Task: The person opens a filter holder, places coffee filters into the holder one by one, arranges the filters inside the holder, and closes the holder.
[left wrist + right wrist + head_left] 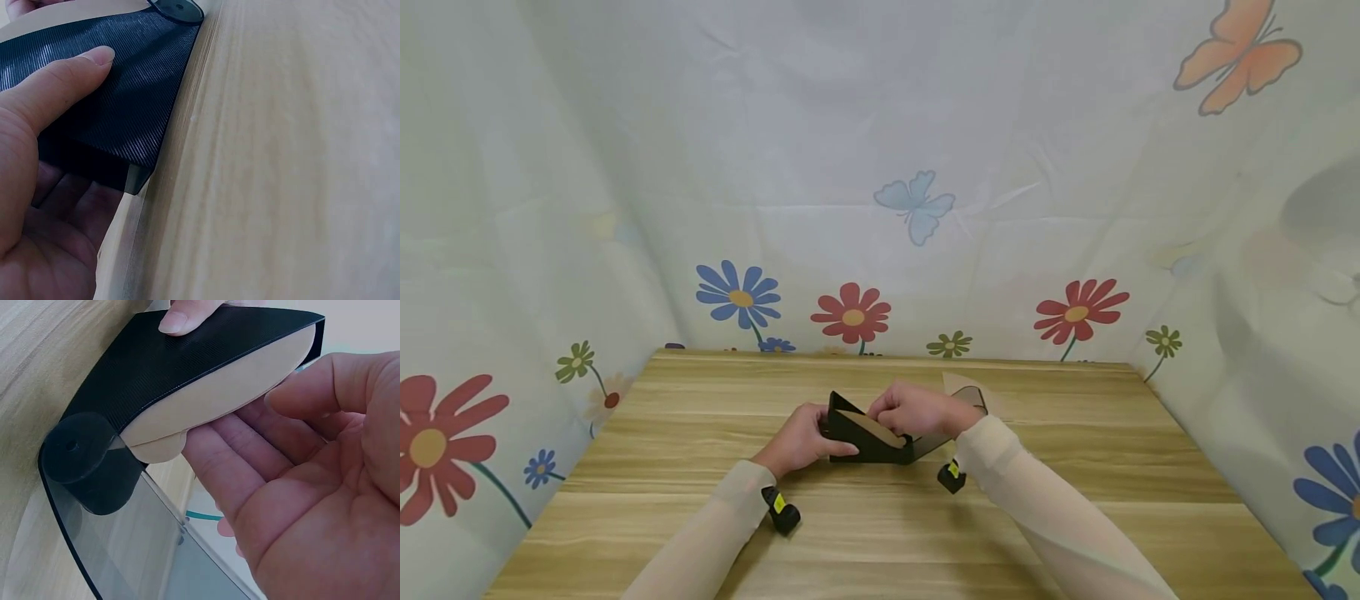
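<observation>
Black case (865, 448) sits over the middle of the wooden table (850, 550), between the two hands, its long side facing me and its taller end at my left. I see tan paper (234, 384) inside it, more than one layer, with a curved edge standing out along the open side. Near the round hinge (78, 450), one rounded corner of the paper droops past the rest. From that hinge a clear lid (137, 544) with a dark rim swings away to the right; it stands open. Beyond it in the head view I also make out a pale sheet (955, 382).

My left hand (805, 437) is clamped on the taller end of the case: thumb flat on the ribbed side, fingers round behind and below. My right hand (917, 408) is at the open side, fingers partly bent, their tips passing behind the paper and touching it, the thumb bent close to its edge. Whether thumb and fingers pinch the paper between them, I cannot tell, since the fingertips are hidden. Both forearms wear pale sleeves (715, 533), and a flowered curtain (790, 167) hangs behind the table.
</observation>
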`<state>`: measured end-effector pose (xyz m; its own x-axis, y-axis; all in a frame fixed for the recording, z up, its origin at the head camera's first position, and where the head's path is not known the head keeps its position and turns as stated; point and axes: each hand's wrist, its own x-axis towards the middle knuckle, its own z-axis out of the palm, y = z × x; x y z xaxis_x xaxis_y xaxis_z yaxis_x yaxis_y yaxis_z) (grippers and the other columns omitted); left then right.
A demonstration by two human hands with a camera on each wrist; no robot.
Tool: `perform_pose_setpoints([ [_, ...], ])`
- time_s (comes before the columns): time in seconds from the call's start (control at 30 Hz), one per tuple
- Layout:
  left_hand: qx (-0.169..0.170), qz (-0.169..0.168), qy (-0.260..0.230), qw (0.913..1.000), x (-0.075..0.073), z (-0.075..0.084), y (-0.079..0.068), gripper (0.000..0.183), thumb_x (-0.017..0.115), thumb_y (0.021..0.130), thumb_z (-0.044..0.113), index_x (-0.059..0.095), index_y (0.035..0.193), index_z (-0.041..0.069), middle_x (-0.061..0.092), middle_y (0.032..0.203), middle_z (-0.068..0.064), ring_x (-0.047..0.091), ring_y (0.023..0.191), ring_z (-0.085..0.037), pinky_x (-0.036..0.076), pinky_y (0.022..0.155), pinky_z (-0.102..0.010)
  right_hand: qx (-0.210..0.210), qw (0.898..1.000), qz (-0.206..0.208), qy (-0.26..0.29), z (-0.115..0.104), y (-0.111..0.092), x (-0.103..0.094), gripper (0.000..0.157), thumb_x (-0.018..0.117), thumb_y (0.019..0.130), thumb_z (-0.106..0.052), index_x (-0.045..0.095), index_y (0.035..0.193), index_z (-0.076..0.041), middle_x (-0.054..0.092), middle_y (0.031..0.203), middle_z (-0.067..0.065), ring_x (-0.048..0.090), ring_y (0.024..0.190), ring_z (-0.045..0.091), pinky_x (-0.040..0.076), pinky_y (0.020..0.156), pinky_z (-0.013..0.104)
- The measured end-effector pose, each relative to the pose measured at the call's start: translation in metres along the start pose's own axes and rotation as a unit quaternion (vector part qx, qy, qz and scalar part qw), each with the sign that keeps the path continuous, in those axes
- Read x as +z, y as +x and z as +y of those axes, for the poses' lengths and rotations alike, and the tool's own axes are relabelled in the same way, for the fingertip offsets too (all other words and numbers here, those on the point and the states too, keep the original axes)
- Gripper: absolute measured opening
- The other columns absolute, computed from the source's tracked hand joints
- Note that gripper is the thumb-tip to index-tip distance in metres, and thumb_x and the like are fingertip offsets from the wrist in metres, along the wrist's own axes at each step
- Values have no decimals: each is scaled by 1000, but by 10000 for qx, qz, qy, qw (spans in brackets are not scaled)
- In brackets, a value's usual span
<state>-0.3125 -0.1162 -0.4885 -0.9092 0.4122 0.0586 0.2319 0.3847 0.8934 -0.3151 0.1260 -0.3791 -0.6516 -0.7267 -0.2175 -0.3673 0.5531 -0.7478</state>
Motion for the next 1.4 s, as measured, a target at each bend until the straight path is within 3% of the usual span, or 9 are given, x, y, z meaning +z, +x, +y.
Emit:
perform_pose_setpoints([
  [0.1,15,6,9,10000,0,1,0,44,91,76,39,76,111,19,77,95,3,62,77,-17,50,68,-28,-103,9999,-30,-93,0,-1,0,35,48,97,3,79,107,-8,63,76,2,46,56,12,34,53,25],
  [0.23,28,2,24,10000,0,1,0,44,91,76,39,76,112,19,77,97,3,63,79,-17,51,72,-29,-179,9997,-59,-184,0,-2,-1,33,52,95,3,79,109,-8,70,91,3,52,63,16,38,56,25],
  [0.5,30,10,35,10000,0,1,-1,43,91,78,35,75,113,16,78,99,2,64,80,-17,52,74,-28,5,10000,-65,0,-1,-1,1,24,65,92,1,78,110,-7,78,103,9,69,87,18,56,82,29],
  [0.63,46,11,31,10000,0,1,0,42,90,79,32,75,115,15,78,101,0,66,81,-16,53,75,-28,82,9999,-49,67,0,-1,3,19,75,90,-4,78,108,-6,78,101,10,71,86,15,57,82,30],
  [0.9,4,39,21,10000,1,3,-1,39,89,80,28,75,114,14,78,100,0,65,80,-16,53,73,-28,143,9997,61,213,0,-4,1,24,80,89,-11,77,112,-7,78,105,10,73,91,13,59,83,32],
  [1.13,-2,88,72,9999,2,6,-3,39,90,80,29,75,113,14,77,95,-1,63,77,-17,51,69,-29,45,9993,336,-143,-1,-12,-9,32,81,88,-16,75,118,-8,77,112,6,74,101,15,59,90,34],
  [1.4,40,57,97,9999,1,6,-2,38,90,79,30,75,110,15,76,88,0,63,74,-16,51,66,-30,196,9990,388,-93,-2,-21,-19,38,82,88,-18,73,122,-5,77,113,3,73,106,16,58,93,35],
])
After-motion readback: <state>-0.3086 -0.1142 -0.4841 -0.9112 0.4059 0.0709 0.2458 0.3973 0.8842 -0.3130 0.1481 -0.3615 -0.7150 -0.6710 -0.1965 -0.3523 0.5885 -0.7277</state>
